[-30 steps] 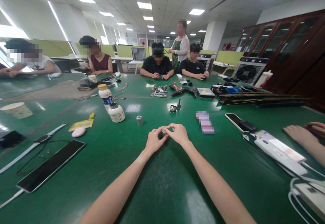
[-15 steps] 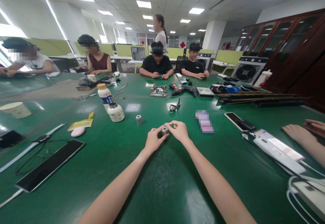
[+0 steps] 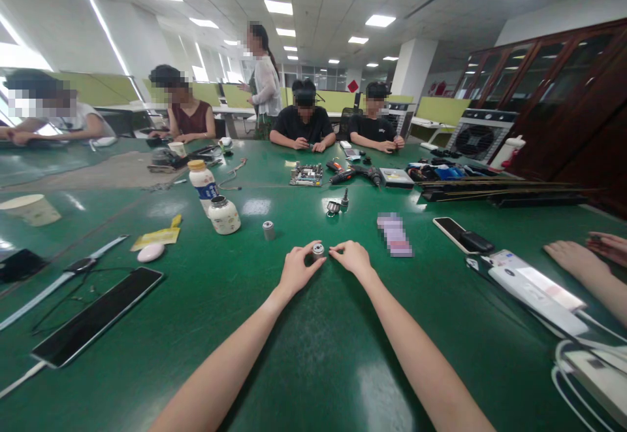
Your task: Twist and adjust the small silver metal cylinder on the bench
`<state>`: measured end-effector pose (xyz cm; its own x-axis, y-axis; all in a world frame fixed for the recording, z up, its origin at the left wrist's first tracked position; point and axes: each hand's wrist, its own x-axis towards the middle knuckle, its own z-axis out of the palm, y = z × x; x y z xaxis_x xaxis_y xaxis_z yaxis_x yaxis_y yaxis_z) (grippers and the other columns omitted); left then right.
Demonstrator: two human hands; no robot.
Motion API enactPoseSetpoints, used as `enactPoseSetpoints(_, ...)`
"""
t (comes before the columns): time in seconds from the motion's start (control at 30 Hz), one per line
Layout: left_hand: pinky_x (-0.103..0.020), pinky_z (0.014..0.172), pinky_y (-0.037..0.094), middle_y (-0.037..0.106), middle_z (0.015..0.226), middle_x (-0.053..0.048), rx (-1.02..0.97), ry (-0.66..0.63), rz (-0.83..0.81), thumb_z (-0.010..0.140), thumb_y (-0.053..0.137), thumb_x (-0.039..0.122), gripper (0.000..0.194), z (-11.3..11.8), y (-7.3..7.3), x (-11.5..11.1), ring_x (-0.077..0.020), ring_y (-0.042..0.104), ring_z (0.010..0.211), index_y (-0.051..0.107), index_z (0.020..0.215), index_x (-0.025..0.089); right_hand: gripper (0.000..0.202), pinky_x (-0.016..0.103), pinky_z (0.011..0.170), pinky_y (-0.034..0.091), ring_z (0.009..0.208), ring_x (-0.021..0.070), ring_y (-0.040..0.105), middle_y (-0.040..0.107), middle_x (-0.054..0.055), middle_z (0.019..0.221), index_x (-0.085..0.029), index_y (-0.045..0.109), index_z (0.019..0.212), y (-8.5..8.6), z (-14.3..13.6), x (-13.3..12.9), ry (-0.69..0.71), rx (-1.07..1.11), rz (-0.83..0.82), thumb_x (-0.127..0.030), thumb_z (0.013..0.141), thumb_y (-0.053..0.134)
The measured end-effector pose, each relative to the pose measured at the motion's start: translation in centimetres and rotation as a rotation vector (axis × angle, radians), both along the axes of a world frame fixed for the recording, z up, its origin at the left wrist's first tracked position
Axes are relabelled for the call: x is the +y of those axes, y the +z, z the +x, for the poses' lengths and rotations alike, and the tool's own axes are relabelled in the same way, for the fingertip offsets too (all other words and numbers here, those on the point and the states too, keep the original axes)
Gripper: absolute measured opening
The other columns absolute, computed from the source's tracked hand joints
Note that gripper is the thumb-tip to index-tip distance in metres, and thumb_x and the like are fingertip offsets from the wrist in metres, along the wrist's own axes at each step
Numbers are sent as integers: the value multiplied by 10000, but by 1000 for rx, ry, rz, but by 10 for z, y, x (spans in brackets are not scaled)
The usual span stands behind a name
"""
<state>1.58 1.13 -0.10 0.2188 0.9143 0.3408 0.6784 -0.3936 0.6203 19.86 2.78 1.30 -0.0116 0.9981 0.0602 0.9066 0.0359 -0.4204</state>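
A small silver metal cylinder (image 3: pixel 318 249) stands upright on the green table (image 3: pixel 313 340), with a round detail on its top. My left hand (image 3: pixel 298 268) grips it between thumb and fingers from the left. Just to the right of the cylinder is my right hand (image 3: pixel 351 257), apart from it, with thumb and fingertips pressed together; whatever they hold, if anything, is too small to name. A second silver cylinder (image 3: pixel 268 230) stands farther left, beyond my left hand.
Left are a white jar (image 3: pixel 224 216), a bottle (image 3: pixel 202 187) and a tablet (image 3: pixel 98 317). A purple item (image 3: pixel 394 234), a phone (image 3: pixel 453 232) and another person's hand (image 3: pixel 571 257) are right. A circuit board (image 3: pixel 306 174) and tools lie ahead; several people sit beyond.
My right hand has drawn back from the cylinder's top to the right and slightly down. My left hand has stayed on the cylinder. A standing person in the background has moved left.
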Motion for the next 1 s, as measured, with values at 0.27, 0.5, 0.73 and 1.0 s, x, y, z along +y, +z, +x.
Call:
enactPoseSetpoints(0.27, -365, 873, 464, 720, 1057, -13, -4, 13, 36, 818, 655, 404, 443, 0, -2, 0, -219, 602, 936, 601, 1243, 287, 319, 219, 511, 319, 542, 123, 547, 639, -17, 599, -294, 761, 982, 27, -6, -3, -24, 189, 135, -499, 871, 542)
enactPoseSetpoints(0.5, -351, 851, 472, 726, 1006, -14, -5, 1, 54, 827, 642, 399, 445, -1, -5, 2, -216, 608, 919, 595, 1258, 296, 282, 219, 502, 252, 507, 98, 459, 573, -35, 554, -291, 769, 941, 36, -21, -12, 118, 245, 154, -482, 834, 591)
enactPoseSetpoints(0.73, -355, 861, 475, 723, 1049, -4, -27, -22, 36, 834, 632, 389, 437, -1, -4, 2, -213, 604, 927, 589, 1262, 308, 272, 213, 520, 276, 548, 104, 506, 615, -30, 607, -307, 766, 908, 35, -24, -14, 105, 201, 128, -512, 824, 607)
enactPoseSetpoints(1.0, -358, 866, 471, 725, 1050, -7, 0, -3, 34, 823, 644, 396, 440, 0, -5, 3, -218, 608, 939, 596, 1251, 305, 355, 217, 544, 295, 608, 116, 544, 633, -18, 647, -268, 749, 767, 41, -25, -18, -18, 134, 204, -603, 769, 635)
